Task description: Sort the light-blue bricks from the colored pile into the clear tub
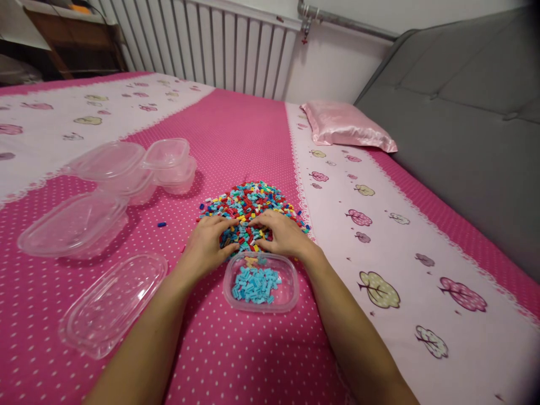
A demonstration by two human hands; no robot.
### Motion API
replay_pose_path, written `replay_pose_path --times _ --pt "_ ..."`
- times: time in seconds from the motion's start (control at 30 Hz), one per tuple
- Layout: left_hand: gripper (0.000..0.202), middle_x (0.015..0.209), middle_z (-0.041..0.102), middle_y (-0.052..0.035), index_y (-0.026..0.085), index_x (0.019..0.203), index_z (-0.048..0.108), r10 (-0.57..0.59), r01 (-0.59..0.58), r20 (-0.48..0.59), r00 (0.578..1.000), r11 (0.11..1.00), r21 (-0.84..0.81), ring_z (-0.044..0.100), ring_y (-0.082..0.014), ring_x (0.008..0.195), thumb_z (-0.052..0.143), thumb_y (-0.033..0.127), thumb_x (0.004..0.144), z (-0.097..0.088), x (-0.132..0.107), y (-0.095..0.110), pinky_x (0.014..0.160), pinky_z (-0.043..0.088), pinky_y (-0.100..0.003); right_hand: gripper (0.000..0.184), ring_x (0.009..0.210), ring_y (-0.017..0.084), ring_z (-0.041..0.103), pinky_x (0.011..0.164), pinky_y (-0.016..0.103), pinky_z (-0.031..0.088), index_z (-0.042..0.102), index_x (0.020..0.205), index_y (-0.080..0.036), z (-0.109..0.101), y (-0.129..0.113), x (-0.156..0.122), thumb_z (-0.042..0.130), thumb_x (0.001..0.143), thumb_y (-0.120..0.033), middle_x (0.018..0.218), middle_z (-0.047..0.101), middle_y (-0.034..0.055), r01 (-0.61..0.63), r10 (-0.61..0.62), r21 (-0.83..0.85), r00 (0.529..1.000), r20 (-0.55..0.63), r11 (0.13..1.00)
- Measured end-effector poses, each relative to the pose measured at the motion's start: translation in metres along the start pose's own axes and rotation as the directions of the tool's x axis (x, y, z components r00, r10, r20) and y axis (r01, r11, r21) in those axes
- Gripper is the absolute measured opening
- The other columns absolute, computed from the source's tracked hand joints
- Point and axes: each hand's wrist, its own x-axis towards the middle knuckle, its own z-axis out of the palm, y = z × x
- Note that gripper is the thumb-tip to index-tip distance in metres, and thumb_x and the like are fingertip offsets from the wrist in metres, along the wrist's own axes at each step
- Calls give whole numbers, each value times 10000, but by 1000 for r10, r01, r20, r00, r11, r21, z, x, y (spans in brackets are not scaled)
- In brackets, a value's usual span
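A heap of small toy building bricks (253, 198) in many colours lies on the pink bedspread. At its near left side is my left hand (210, 241), thumb and fingers apart, the fingertips among the bricks. My right hand (282, 233) reaches in from the other side, also with thumb and fingers apart at the bricks. I make out no brick held in either hand. Just below both hands sits a clear plastic container (289, 287) holding a cluster of light blue bricks (255, 285). A few yellowish bricks show at its far edge.
On the left are stacked clear containers (169, 154), more lidded containers (76, 222) and a loose clear lid (116, 304). One dark blue brick (161, 224) lies apart. A pink pillow (346, 125) rests near the grey headboard (459, 107); a white radiator (202, 45) stands behind.
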Motion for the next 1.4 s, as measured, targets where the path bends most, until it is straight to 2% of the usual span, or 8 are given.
replay_pose_path --times 0.17,0.57,0.8,0.93,1.07,1.17,1.3,1.4 --pt "378 1006 657 -91 196 1135 661 44 -43 31 999 999 -10 578 -259 953 680 219 758 1 0 1 870 441 -404 219 845 168 532 759 292 409 670 931 -191 3 1 2 693 714 -177 897 584 40 -5 5 1 1000 -23 1000" --pt "338 915 630 -69 213 1088 684 33 -32 15 999 997 -71 568 -246 902 685 199 750 0 -1 1 838 446 -398 102 714 141 499 695 261 392 587 771 -170 -2 4 3 603 692 -108 778 567 23 29 -27 13 995 -100 1000" --pt "340 917 634 -80 198 1102 679 34 -33 41 999 999 -34 578 -248 891 685 201 762 -2 0 2 829 451 -391 106 644 120 502 621 239 368 605 779 -178 -3 7 1 569 692 -128 718 597 5 -67 72 41 989 -127 997" --pt "330 939 642 -89 189 1096 680 30 -28 47 998 998 -51 585 -250 895 685 211 767 -2 0 2 832 456 -395 94 652 118 534 627 240 390 617 771 -176 -6 5 1 578 690 -148 729 630 5 -134 154 144 978 -142 980" --pt "326 958 643 -88 191 1094 675 35 -32 37 999 997 -66 589 -246 907 682 211 769 -1 -1 1 842 459 -390 143 688 120 562 663 254 433 641 834 -177 -11 3 2 613 695 -200 790 652 10 -167 255 372 945 -202 913" --pt "319 954 647 -88 194 1087 678 35 -33 34 999 997 -68 592 -247 905 682 212 769 -1 -1 0 839 463 -392 216 631 98 535 627 239 450 650 900 -185 -16 3 3 633 689 -226 757 618 -16 -188 431 643 869 -244 743" --pt "324 938 658 -96 169 1083 685 30 -27 41 999 997 -69 598 -254 902 691 202 761 -1 -1 1 836 466 -396 173 604 65 540 578 167 473 627 810 -184 -23 8 4 660 644 -151 679 577 -44 -125 673 966 737 -63 227" --pt "326 939 664 -103 151 1079 690 30 -27 48 998 998 -63 601 -255 903 700 205 757 -2 0 1 837 465 -392 109 574 54 543 515 122 463 579 704 -166 -26 11 6 609 643 -81 641 577 -31 -62 701 995 707 95 -72"
